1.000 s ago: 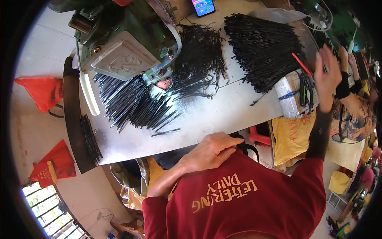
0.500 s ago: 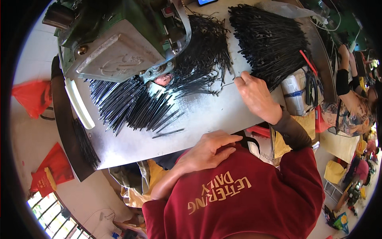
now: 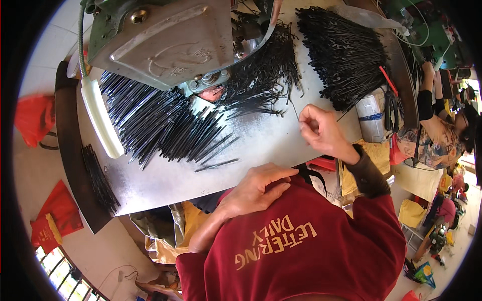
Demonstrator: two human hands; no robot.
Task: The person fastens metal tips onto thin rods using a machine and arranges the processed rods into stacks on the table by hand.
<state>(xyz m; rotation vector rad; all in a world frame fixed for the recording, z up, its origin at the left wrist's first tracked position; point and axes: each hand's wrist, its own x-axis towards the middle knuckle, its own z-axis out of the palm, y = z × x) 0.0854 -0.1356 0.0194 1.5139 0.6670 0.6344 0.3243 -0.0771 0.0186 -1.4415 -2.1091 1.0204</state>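
Observation:
My left hand [image 3: 256,189] rests against the front of the dark red top, just off the table's near edge. Its fingers are stretched out, the thumb apart, and nothing shows in it. Above the right part of the metal tabletop [image 3: 271,143], my right hand [image 3: 324,129] is closed, fingertips curled to the thumb. A thin dark line runs near its fingertips, but what it holds, if anything, is too small to make out. Left of it spreads a pile of thin black strips [image 3: 165,120]; a tangled heap of them [image 3: 273,65] lies behind, and a fanned bundle [image 3: 341,55] beyond the hand.
A green and grey machine [image 3: 165,45] overhangs the pile, with a lit lamp [image 3: 103,120] beside it. A clear-sided box [image 3: 371,118] with black-handled cutters [image 3: 390,108] stands at the right edge. Another person [image 3: 432,135] sits farther right. A red bag [image 3: 35,118] hangs left.
My right hand has drawn slightly back toward me and turned, its fingers curling more. My left hand has hardly moved. The view has shifted a little, so the machine looks larger.

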